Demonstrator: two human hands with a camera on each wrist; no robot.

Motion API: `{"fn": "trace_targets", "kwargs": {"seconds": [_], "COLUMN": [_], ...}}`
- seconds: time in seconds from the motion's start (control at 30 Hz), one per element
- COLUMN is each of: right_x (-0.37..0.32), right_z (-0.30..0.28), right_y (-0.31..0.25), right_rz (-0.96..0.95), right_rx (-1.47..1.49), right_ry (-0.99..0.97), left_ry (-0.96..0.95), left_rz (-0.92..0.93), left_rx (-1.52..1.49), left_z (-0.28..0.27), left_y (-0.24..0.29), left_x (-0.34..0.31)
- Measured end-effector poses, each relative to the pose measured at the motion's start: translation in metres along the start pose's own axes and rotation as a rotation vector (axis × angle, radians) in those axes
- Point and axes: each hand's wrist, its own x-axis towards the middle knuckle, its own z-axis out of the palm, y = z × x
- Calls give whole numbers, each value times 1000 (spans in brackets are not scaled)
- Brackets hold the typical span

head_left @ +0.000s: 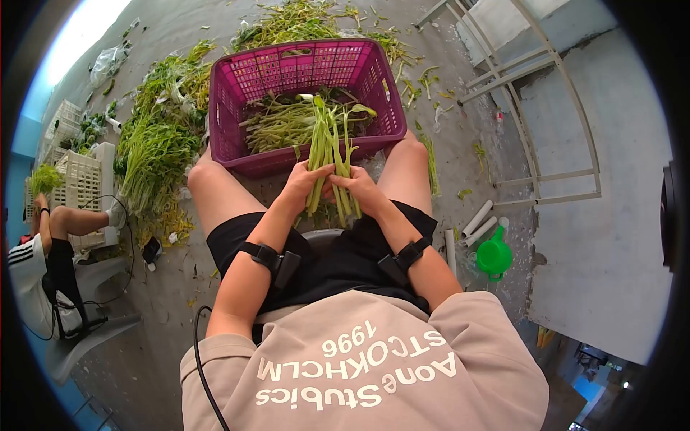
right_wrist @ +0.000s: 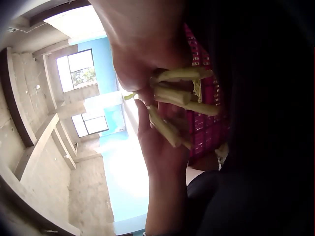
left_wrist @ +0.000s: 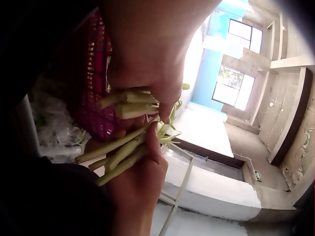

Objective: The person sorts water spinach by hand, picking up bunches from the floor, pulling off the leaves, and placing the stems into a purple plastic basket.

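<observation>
Both hands meet over the lap at a small bunch of pale green leafy vegetable stalks [head_left: 330,140], held upright with the cut ends toward the body. The left hand [head_left: 305,179] grips part of the bunch, its thumb across the stalks. Close beside it, the right hand [head_left: 359,190] grips the other stalks. Cut stalk ends [left_wrist: 118,157] jut from the hands in the left wrist view, and likewise stalk ends [right_wrist: 172,93] in the right one. A purple plastic basket [head_left: 241,167] stands just beyond, by the knees, with more trimmed stalks [head_left: 277,129] lying inside.
Heaped leafy greens [head_left: 162,136] lie on the floor left of the basket, with more scraps [head_left: 287,25] behind it. At far left another person [head_left: 32,266] sits near white crates [head_left: 79,179]. A metal frame [head_left: 535,115], white pipes [head_left: 478,218] and a green plastic container [head_left: 494,255] are at right.
</observation>
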Motion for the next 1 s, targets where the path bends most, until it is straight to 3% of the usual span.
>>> {"fn": "trace_targets", "kwargs": {"seconds": [0.17, 0.4, 0.47, 0.6, 0.7, 0.8, 0.9, 1.0], "right_x": [3, 5, 0, 1, 4, 2, 4, 17], "right_z": [-1, 6, 4, 3, -5, -4, 4, -4], "right_y": [-4, 3, -4, -1, 6, 4, -2, 21], "right_rz": [-2, -88, -12, -48, -79, -54, 13, -144], "right_rx": [188, 156, -41, -145, -237, -142, 102, 98], "right_ry": [160, 46, 101, 112, 25, 2, 154, 22], "left_ry": [172, 216, 210, 167, 110, 118, 172, 201], "left_rz": [90, 153, 178, 160, 98, 63, 125, 147], "left_rx": [-23, 3, 1, 7, 41, 9, -54, -53], "left_z": [10, 10, 12, 9, 7, 3, 1, 12], "left_y": [5, -1, -3, -9, -4, -2, -5, -3], "left_x": [4, 4, 3, 6, 1, 1, 5, 1]}}
